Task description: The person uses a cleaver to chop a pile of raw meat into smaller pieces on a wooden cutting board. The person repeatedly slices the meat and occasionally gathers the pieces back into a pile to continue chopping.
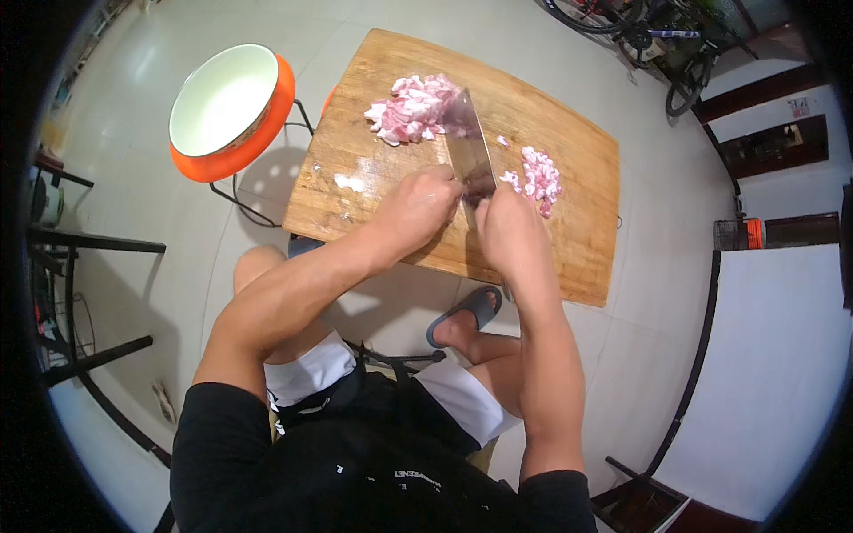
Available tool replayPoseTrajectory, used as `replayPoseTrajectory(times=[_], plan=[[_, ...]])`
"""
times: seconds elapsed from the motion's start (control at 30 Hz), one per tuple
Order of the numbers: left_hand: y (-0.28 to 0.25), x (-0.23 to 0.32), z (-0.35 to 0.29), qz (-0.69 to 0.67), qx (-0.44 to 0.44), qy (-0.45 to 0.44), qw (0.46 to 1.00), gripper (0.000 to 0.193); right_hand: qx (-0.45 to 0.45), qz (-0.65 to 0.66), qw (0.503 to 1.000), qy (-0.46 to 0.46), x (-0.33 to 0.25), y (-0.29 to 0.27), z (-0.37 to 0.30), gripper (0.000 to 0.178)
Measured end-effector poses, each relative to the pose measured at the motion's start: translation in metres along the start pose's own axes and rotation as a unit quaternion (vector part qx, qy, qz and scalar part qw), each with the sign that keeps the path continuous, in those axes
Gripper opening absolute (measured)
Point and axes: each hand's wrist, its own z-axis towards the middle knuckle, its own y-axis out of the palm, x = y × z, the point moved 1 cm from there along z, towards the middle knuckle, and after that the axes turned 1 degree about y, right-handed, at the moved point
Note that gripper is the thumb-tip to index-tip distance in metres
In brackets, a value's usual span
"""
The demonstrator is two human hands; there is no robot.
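Observation:
My right hand (514, 229) is wrapped round the handle of a cleaver (471, 149). Its broad blade points away from me across the wooden board (364, 209). To the left of the blade my left hand (421, 204) is closed, knuckles close to the steel near the handle end. Whatever its fingers hold, if anything, is hidden. A large heap of chopped pink and white raw meat (410, 111) lies at the far left of the board, reaching the blade. Right of the cleaver sits a smaller pile of diced meat (538, 178), with a few loose bits nearby.
Beyond the board's left side, a white enamel bowl (222, 102) rests on an orange stool (233, 158) with black legs. My knees and a slippered foot (466, 318) are under the board's near edge. Bicycles (649, 40) stand far right; black metal legs (98, 240) jut in at left.

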Motion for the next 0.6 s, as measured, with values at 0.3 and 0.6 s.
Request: replayPoseTrajectory(times=[0.3,0.6], plan=[[0.003,0.009,-0.004,0.003,0.044,0.041,0.998,0.013,-0.134,0.39,0.899,0.148,0.094,0.016,0.022,0.022],[0.013,0.004,0.007,0.032,0.053,0.003,0.998,0.015,0.047,0.11,0.991,0.062,0.094,-0.013,-0.011,0.031]])
